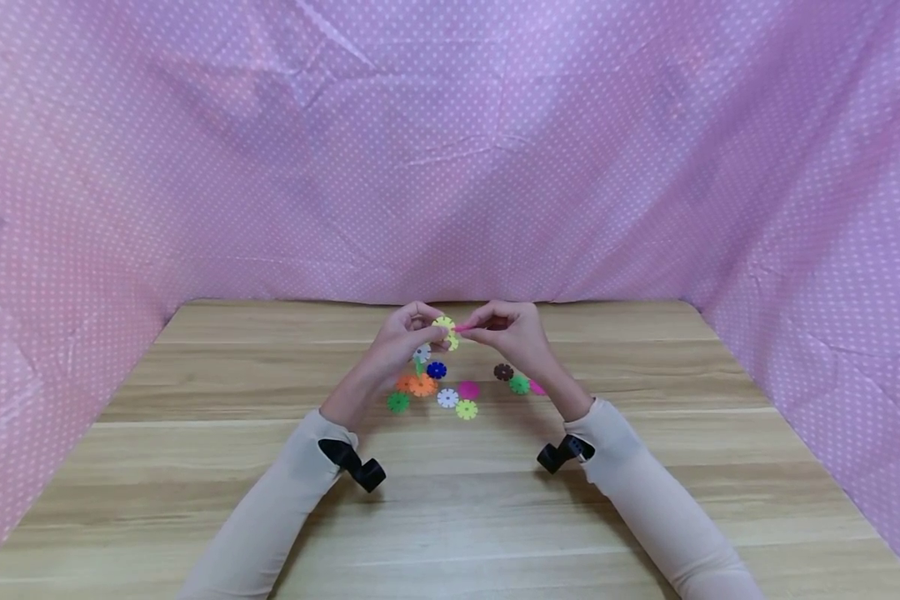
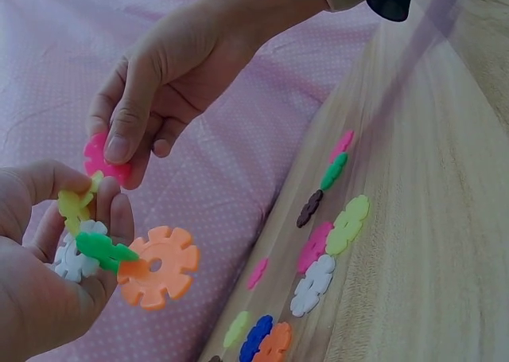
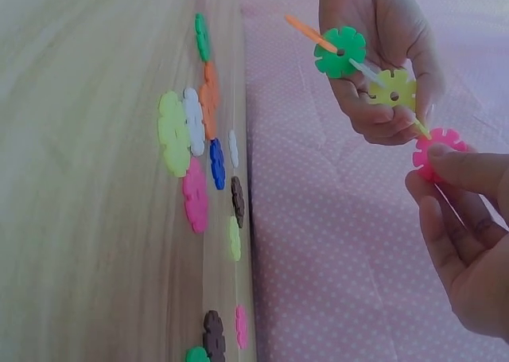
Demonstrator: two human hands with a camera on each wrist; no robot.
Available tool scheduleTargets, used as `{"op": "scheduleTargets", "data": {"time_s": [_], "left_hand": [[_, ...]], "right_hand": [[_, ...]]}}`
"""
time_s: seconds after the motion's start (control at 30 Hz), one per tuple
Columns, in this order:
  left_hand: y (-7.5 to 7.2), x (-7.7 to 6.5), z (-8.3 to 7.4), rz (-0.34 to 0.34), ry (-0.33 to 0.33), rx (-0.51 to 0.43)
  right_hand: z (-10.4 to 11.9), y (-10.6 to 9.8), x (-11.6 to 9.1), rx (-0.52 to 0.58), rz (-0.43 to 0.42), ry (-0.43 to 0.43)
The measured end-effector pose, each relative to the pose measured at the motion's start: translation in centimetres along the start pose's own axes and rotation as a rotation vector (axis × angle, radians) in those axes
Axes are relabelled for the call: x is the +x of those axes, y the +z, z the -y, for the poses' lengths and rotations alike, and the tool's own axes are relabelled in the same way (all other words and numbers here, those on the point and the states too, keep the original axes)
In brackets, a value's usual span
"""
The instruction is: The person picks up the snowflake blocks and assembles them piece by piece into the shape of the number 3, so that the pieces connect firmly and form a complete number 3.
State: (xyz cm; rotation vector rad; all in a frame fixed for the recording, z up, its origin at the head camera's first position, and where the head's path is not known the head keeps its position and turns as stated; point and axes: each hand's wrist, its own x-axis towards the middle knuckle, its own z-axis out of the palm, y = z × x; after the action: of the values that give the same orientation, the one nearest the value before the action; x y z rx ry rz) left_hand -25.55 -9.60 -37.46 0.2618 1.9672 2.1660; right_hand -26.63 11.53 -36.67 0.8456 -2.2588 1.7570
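Observation:
Above the far part of the table, my left hand point(image 1: 393, 343) holds a chain of notched plastic snowflake discs. In the left wrist view the chain has an orange disc point(image 2: 176, 278), a green disc point(image 2: 102, 251), a white disc point(image 2: 71, 260) and a yellow disc point(image 2: 74, 207). A second yellow disc point(image 3: 422, 129), seen nearly edge-on in the right wrist view, sits at the chain's other end. There my right hand point(image 1: 517, 332) pinches a pink disc point(image 3: 433, 151) between thumb and fingers. Its rim meets that yellow disc; how deep the slots engage I cannot tell.
Loose discs lie flat on the wooden table point(image 1: 450, 517) below the hands, among them a blue disc point(image 1: 437, 370), a white one point(image 1: 447, 398), a yellow-green one point(image 1: 467, 409) and a brown one point(image 1: 503, 372). A pink dotted cloth point(image 1: 450, 167) hangs behind the table.

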Motion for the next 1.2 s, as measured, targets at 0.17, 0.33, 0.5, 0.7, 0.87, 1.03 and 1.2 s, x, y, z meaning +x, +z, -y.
{"op": "scheduleTargets", "data": {"time_s": [0.17, 0.33, 0.5, 0.7, 0.87, 1.03, 1.2], "left_hand": [[0.02, -0.03, -0.02, 0.006, 0.034, -0.007], [0.21, -0.04, -0.01, 0.006, 0.045, -0.007], [0.4, -0.11, -0.13, 0.0, 0.064, -0.011], [0.59, -0.15, -0.05, 0.001, 0.08, -0.034], [0.67, -0.12, 0.07, 0.002, 0.069, -0.05], [0.69, -0.01, 0.13, -0.006, 0.053, -0.055], [0.76, 0.14, 0.19, -0.015, -0.008, -0.064]], "right_hand": [[-0.13, 0.02, -0.01, 0.012, -0.002, -0.009], [-0.28, -0.01, -0.09, 0.011, -0.005, -0.011], [-0.45, -0.11, -0.1, 0.001, -0.017, -0.033], [-0.32, -0.17, -0.11, -0.004, -0.025, -0.032], [-0.3, -0.07, -0.1, -0.011, -0.021, -0.028], [-0.45, 0.02, -0.13, -0.002, -0.026, -0.021], [-0.74, 0.13, -0.17, 0.014, -0.035, -0.012]]}}
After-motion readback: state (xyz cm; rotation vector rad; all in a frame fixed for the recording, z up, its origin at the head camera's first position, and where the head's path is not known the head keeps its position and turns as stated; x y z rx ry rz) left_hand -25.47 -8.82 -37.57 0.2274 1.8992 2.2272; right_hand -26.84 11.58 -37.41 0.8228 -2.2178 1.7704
